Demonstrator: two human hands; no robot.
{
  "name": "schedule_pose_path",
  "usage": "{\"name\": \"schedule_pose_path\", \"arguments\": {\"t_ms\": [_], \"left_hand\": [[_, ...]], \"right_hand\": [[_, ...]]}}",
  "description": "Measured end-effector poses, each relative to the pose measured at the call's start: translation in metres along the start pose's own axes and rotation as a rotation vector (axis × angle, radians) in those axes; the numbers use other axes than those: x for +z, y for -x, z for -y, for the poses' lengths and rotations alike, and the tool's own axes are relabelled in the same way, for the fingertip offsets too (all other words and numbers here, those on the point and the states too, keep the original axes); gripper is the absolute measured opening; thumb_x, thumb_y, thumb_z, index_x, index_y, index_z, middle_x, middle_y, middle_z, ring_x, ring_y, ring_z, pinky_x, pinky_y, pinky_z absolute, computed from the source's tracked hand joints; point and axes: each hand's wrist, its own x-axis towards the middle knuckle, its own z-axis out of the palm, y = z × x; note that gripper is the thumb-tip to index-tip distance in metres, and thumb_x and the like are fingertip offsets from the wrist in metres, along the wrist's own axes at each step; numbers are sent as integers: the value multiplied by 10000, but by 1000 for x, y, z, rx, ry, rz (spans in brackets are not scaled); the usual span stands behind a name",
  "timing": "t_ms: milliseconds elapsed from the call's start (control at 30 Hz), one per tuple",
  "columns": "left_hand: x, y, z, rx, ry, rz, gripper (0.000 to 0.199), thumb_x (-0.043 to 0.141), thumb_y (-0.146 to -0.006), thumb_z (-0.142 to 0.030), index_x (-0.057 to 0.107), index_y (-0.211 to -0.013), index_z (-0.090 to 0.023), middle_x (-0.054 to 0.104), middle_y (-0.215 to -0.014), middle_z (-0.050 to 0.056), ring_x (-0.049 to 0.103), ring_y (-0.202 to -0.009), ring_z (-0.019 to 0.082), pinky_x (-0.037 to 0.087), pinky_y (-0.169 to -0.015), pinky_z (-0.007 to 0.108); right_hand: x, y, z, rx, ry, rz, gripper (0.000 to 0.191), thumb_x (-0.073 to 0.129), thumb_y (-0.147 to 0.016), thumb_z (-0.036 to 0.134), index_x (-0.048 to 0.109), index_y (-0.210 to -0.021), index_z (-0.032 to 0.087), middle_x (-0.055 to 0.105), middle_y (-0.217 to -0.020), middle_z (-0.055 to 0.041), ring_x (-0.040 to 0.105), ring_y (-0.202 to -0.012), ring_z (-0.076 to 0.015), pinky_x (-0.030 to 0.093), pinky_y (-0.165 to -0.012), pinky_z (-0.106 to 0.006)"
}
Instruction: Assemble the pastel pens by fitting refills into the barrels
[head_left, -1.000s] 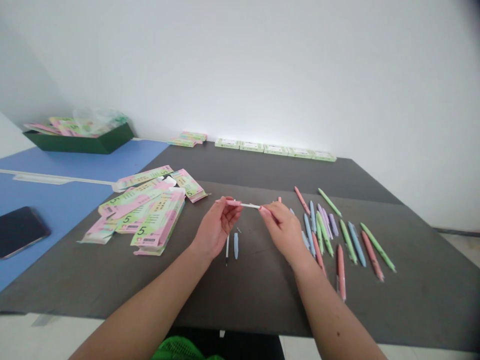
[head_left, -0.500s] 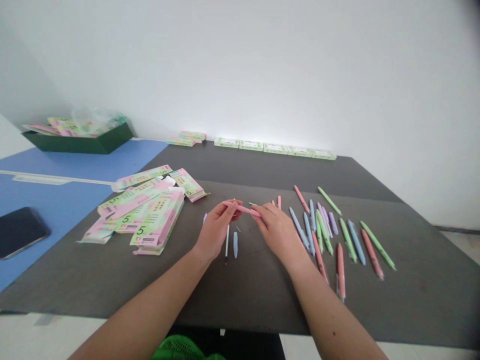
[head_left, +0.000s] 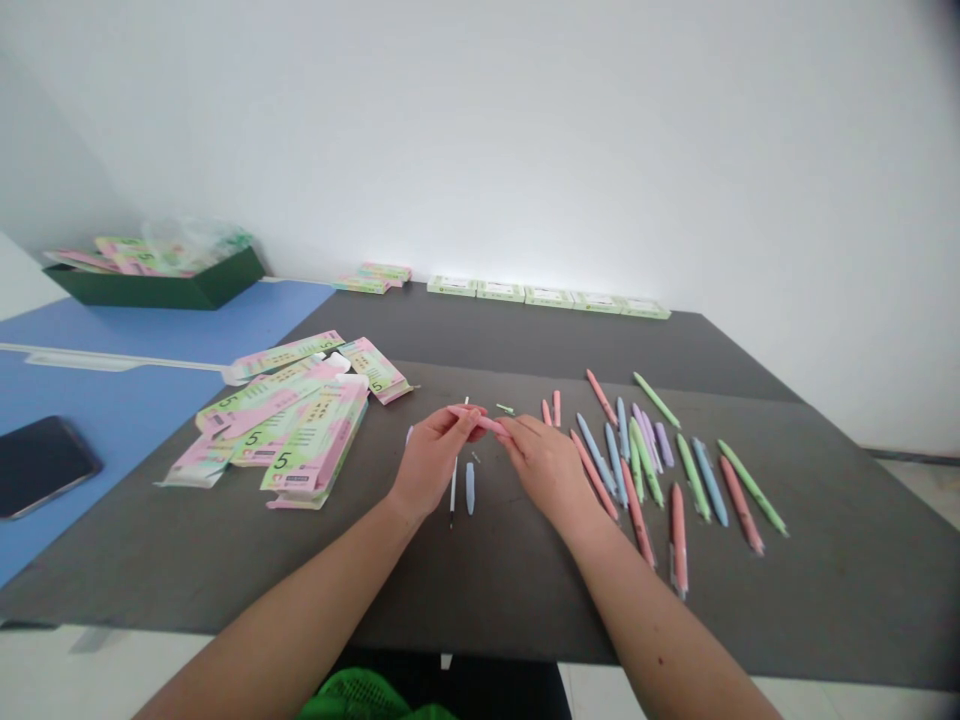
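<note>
Both hands hold a pink pen [head_left: 474, 418] between them, tilted down to the right above the dark mat. My left hand [head_left: 429, 462] is closed, pinching its left part between thumb and fingers. At the pen's right end, the fingers of my right hand [head_left: 546, 468] are closed and partly cover it. Below the hands lie a thin white pen refill [head_left: 453, 490] and a short light-blue pen barrel piece [head_left: 470, 488]. A small green piece [head_left: 505, 409] rests just beyond my right fingers. A purple piece peeks out beside my left hand, mostly hidden.
Several pink, blue, green and purple pens [head_left: 694, 478] lie spread on the right. Printed pen boxes [head_left: 300, 420] are piled on the left. White-green boxes [head_left: 501, 291] line the back by the wall. A phone [head_left: 45, 465] and a dark green box [head_left: 157, 288] sit at far left.
My right hand has shifted slightly left, bringing the pink pen's two parts closer together. The small green piece beyond it shows more fully now.
</note>
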Motion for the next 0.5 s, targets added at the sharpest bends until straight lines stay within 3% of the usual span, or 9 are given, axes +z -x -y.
{"name": "schedule_pose_path", "arguments": {"t_ms": [133,233,300,433,500], "left_hand": [[-4,-1,-5,29,-89,47,258,673,-752,-417,721,-798,-167,692,-840,40,598,-752,140,469,-742,255],[-8,-5,-10,8,-115,137,264,667,-754,-425,716,-785,-167,680,-801,33,587,-723,140,469,-721,251],[-9,-7,-12,-7,-148,170,271,662,-755,-434,718,-784,-170,670,-766,28,582,-716,146,470,-717,253],[-8,-9,-10,-16,-197,128,276,657,-755,-445,721,-796,-180,681,-817,34,598,-753,158,474,-725,254],[-7,-8,-8,-29,-169,121,276,650,-764,-441,718,-814,-178,682,-825,34,600,-756,152,474,-729,250]], "right_hand": [[-2,1,3,112,-374,53,336,381,-953,365,652,-878,182,610,-782,-53,538,-739,-165,364,-624,-264],[1,1,5,319,-897,276,406,383,-917,486,631,-833,176,461,-590,24,383,-505,-109,272,-478,-240],[3,1,5,442,-1102,355,386,430,-878,510,617,-863,173,412,-569,51,293,-454,-87,220,-441,-230],[4,-1,3,489,-926,93,230,661,-720,376,600,-830,184,515,-671,31,416,-568,-92,281,-501,-211],[2,-1,2,482,-940,131,236,627,-749,414,598,-767,181,498,-617,31,403,-532,-93,267,-477,-215]]}}
